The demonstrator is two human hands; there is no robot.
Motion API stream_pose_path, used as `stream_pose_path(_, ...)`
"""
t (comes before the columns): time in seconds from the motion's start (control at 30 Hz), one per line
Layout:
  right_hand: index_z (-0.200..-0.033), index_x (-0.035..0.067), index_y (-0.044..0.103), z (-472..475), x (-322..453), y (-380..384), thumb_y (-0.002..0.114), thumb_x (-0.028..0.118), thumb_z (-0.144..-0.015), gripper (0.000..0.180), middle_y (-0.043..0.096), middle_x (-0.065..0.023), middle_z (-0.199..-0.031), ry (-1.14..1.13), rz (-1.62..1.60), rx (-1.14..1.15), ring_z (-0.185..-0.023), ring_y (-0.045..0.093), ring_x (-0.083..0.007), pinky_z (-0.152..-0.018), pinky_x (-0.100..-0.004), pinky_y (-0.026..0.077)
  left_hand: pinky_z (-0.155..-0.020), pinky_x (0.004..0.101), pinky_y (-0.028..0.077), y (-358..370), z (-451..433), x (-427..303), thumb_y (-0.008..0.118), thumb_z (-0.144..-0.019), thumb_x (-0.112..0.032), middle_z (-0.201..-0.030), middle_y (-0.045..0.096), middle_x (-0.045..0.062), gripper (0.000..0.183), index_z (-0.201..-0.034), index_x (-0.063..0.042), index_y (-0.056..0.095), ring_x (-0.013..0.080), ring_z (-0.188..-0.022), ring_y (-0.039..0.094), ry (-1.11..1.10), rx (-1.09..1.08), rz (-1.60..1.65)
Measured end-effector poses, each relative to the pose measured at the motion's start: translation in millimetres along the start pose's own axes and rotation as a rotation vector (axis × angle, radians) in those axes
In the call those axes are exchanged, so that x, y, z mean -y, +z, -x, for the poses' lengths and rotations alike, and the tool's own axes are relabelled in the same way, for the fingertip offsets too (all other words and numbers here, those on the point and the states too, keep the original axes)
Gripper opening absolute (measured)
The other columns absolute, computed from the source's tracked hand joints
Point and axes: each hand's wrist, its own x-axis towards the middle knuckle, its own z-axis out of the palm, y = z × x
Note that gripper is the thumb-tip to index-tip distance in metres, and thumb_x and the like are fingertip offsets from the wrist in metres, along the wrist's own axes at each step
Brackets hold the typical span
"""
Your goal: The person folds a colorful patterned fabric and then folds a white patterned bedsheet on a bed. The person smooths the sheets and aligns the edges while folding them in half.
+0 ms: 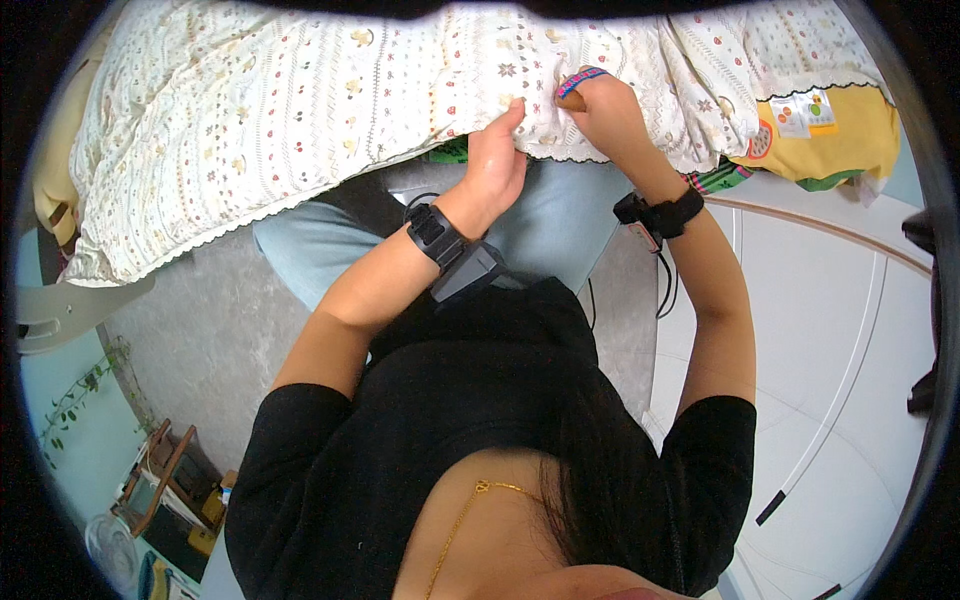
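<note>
A white patterned bedcover (315, 97) with a dark scalloped edge spreads before me and hangs over my lap. My left hand (495, 165) is at its near edge, with the thumb lying on top of the cloth. The other fingers are mostly hidden, seemingly under the hem. To the right, my right hand (611, 112) is curled around a small brown object (573, 100) that has a pink-and-blue woven band (583, 81). That object rests against the cloth, which puckers beside it; what it is cannot be made out.
A yellow cloth item (862, 139) with tags attached sticks out from under the cover at right. A white curved surface (795, 322) lies beside my right arm. Cables hang from the black device (649, 217) on my right wrist. Grey floor (202, 337) and a wooden-framed rack (161, 480) are at left.
</note>
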Motion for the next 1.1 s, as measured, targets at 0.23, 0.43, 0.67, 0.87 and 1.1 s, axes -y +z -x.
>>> stream_pose_path(0.23,-0.066,0.003,0.059,7.7,-4.4,-22.7,0.062,0.009,-0.066,0.007,0.056,-0.0170,-0.064,-0.008,0.005,0.083,-0.066,0.055,-0.0358,-0.058,-0.0431,0.044,-0.096,0.0344,0.041,2.6,-1.9,3.2,0.060,-0.085,-0.007,-0.118,0.056,0.007,0.037,-0.120,-0.003,0.049,0.0194,-0.107,0.053,0.078,0.067,-0.001)
stream_pose_path(0.43,-0.068,0.007,0.065,4.3,-2.5,-21.1,0.061,0.009,-0.067,0.004,0.059,-0.0142,-0.067,-0.018,0.117,0.127,-0.068,0.058,-0.0328,-0.060,-0.0422,0.046,-0.093,0.0308,0.041,6.0,-6.5,19.5,0.066,-0.076,0.005,-0.117,0.054,0.008,0.049,-0.121,-0.001,0.046,0.0187,-0.106,0.052,0.242,-0.007,-0.154)
stream_pose_path(0.67,-0.068,0.008,0.066,1.9,4.5,-18.8,0.060,0.007,-0.066,0.006,0.060,-0.0137,-0.069,-0.064,0.093,0.086,-0.071,0.058,-0.0324,-0.062,-0.0425,0.046,-0.091,0.0310,0.042,6.3,-12.0,29.6,0.064,-0.077,0.005,-0.114,0.056,0.007,0.043,-0.117,-0.001,0.049,0.0181,-0.103,0.054,0.296,-0.118,-0.209)
stream_pose_path(0.87,-0.075,0.007,0.067,-2.3,-0.3,-10.7,0.060,0.007,-0.066,0.012,0.060,-0.0145,-0.070,-0.074,0.079,0.098,-0.071,0.058,-0.0339,-0.062,-0.0437,0.046,-0.095,0.0302,0.038,4.5,-10.4,25.4,0.065,-0.077,0.002,-0.124,0.050,0.010,0.056,-0.127,0.002,0.038,0.0203,-0.111,0.049,0.265,-0.079,-0.267)
stream_pose_path(1.1,-0.080,0.003,0.065,7.8,-10.7,-4.4,0.065,0.014,-0.076,0.011,0.063,-0.0146,-0.076,0.124,-0.317,0.011,-0.070,0.060,-0.0311,-0.064,-0.0368,0.047,-0.093,0.0301,0.040,8.2,-9.0,18.5,0.067,-0.076,0.000,-0.121,0.052,0.009,0.054,-0.124,0.000,0.043,0.0191,-0.109,0.050,0.239,-0.028,-0.085)
